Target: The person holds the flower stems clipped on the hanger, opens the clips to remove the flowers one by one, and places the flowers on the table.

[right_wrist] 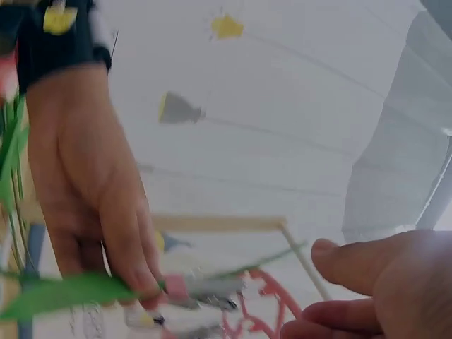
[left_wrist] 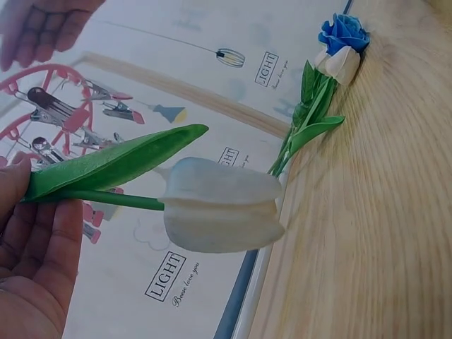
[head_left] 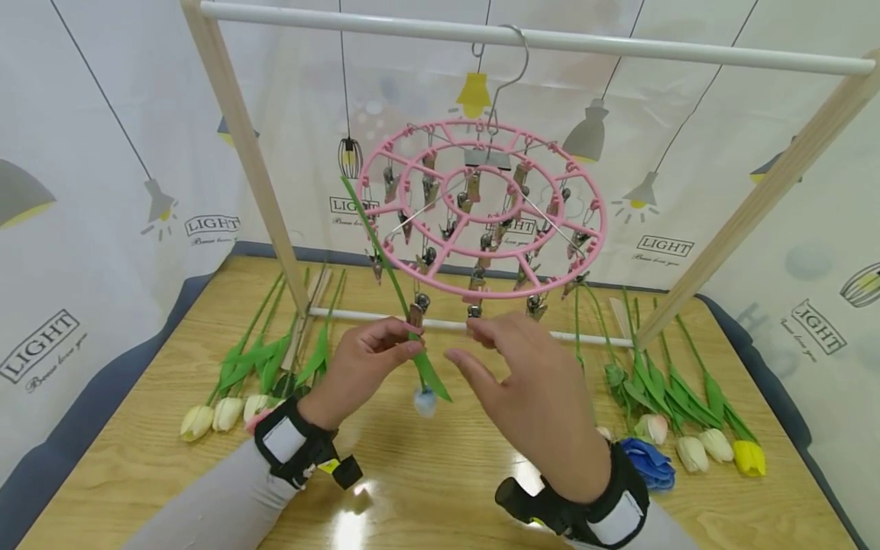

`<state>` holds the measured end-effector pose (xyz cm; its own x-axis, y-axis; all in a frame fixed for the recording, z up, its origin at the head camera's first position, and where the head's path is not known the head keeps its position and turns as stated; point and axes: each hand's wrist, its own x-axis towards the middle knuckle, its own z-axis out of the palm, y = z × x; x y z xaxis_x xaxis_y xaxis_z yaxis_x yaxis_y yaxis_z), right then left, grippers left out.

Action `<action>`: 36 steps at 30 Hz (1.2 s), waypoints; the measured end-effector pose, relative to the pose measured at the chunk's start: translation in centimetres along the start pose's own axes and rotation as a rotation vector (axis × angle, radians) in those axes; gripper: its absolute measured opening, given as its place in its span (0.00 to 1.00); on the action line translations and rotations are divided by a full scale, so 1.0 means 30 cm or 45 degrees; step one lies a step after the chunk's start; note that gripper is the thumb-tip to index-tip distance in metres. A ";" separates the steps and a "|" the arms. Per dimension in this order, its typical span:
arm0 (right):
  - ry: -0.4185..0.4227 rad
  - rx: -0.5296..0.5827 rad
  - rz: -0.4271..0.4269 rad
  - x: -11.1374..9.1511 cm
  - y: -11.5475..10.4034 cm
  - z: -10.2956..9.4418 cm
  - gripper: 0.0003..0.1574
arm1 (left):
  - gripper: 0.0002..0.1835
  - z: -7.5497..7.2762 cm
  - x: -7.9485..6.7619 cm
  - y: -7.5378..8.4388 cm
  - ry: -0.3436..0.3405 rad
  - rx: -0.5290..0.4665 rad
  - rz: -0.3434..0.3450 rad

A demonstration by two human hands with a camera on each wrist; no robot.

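My left hand (head_left: 360, 370) pinches the green stem of a white artificial tulip (left_wrist: 222, 205) between thumb and fingers. The bloom points down toward the table, and the stem slants up past the near left rim of a pink round clip hanger (head_left: 440, 284). Right at those fingertips hangs a metal clip (head_left: 418, 309) with pink tips; whether it bites the stem I cannot tell. My right hand (head_left: 532, 382) is in the air to the right of the stem, thumb and fingers apart, holding nothing. In the right wrist view its thumb (right_wrist: 346, 261) shows beside the hanger.
The hanger hooks onto a white rail (head_left: 412, 27) with wooden posts (head_left: 770, 191). Several tulips (head_left: 227, 412) lie on the table at left. More tulips (head_left: 715, 443) and a blue rose (head_left: 648, 464) lie at right. Several other clips (head_left: 536, 305) dangle from the hanger.
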<state>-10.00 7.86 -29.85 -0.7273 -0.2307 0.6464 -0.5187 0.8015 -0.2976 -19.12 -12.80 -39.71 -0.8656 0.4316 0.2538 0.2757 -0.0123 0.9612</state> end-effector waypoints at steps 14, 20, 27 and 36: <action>-0.107 0.767 0.227 0.024 0.055 0.181 0.29 | 0.07 0.039 -0.032 0.098 -0.062 0.038 0.060; -0.123 0.943 0.393 0.022 0.064 0.203 0.24 | 0.08 0.045 -0.034 0.110 -0.083 0.069 0.093; -0.114 1.116 0.508 0.024 0.065 0.195 0.18 | 0.07 0.050 -0.041 0.126 -0.087 0.106 0.127; -0.109 1.121 0.508 0.020 0.078 0.199 0.15 | 0.06 0.055 -0.042 0.121 -0.085 0.139 0.123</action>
<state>-14.33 6.32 -34.35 -0.9350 -0.0987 0.3406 -0.3519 0.1379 -0.9258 -16.35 -11.90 -36.72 -0.8041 0.4925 0.3330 0.4031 0.0400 0.9143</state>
